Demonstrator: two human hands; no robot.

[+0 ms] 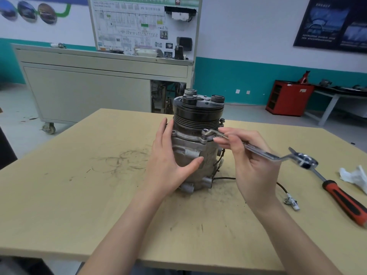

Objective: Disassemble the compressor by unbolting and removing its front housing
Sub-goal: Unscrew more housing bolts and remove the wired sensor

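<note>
Upright compressor (pixel 190 155) on worktop (pixel 89 195); left hand (pixel 168 155) braces its body, fingers straight, thumb spread. The right hand (pixel 252 161) has fingers clamped on the wrench (pixel 266 154), ring end on a flange bolt (pixel 204 132).

Worktop (pixel 79 195): 1. On it: 1 compressor (pixel 198 118) w/ 3 round caps (pixel 217 98) on top, 1 blk lead (pixel 224 178), 1 white plug (pixel 291 201). Tools: 1 wrench (pixel 262 152), 1 screwdriver (pixel 341 199) (red/blk handle). Rags: 1, white rag (pixel 355 175). Grips: 2, i.e. left grip (pixel 168 155) + right grip (pixel 252 165). Bkgd: 1 grey cabinet (pixel 89 90), 1 caster (pixel 48 128) showing; 1 diagram board (pixel 145 26); 1 red cabinet (pixel 288 98); 1 dark poster (pixel 333 22); 3 oval pics (pixel 26 11) on wall; 2 wall sockets (pixel 238 91).
</note>
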